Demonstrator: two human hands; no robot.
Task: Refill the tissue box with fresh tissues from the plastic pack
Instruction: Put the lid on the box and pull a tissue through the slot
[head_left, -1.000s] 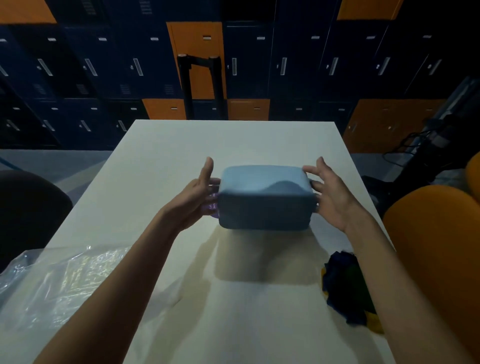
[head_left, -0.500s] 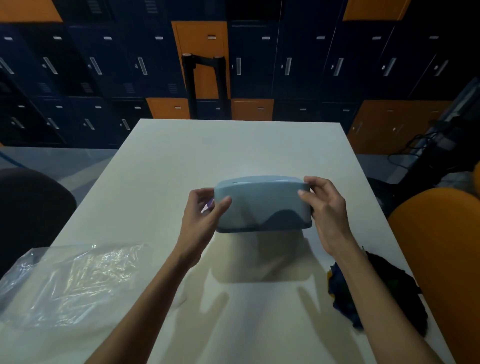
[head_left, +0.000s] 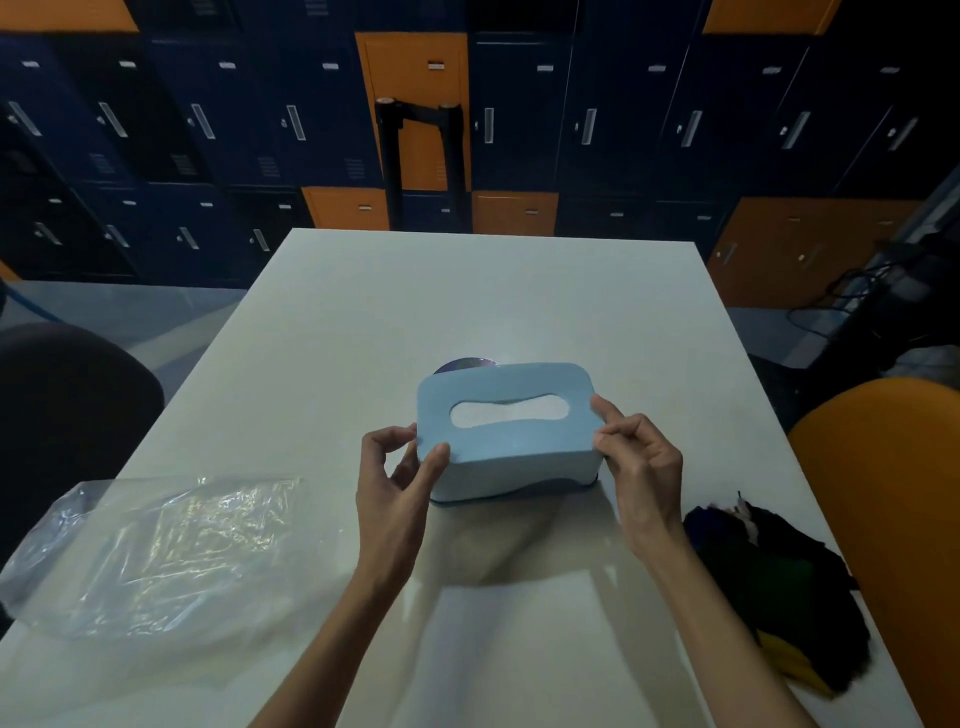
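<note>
The blue tissue box (head_left: 506, 431) sits slot-up near the middle of the white table (head_left: 467, 291), with white tissue (head_left: 506, 414) showing through its oval opening, so the refill looks close to finished. Both hands pinch it at its 2 near corners: the left hand (head_left: 397, 488) has its thumb pressed on the top edge with the fingers curled against the left end, and the right hand (head_left: 636, 457) pinches the right corner between thumb and fingertips. A dark rim shows under the box's near edge, and I judge the cover may not be fully seated on its base; uneven pressure from 1 hand could leave it cocked or pop it loose. A dark round object (head_left: 465, 365) lies just behind the box, touching or nearly so; pushing the box back could knock it. The empty plastic pack (head_left: 156, 545) lies well to the left of the box, and a dark bundle of cloth (head_left: 769, 577) lies to its right near the table edge, where a sweeping forearm could drag either off.
</note>
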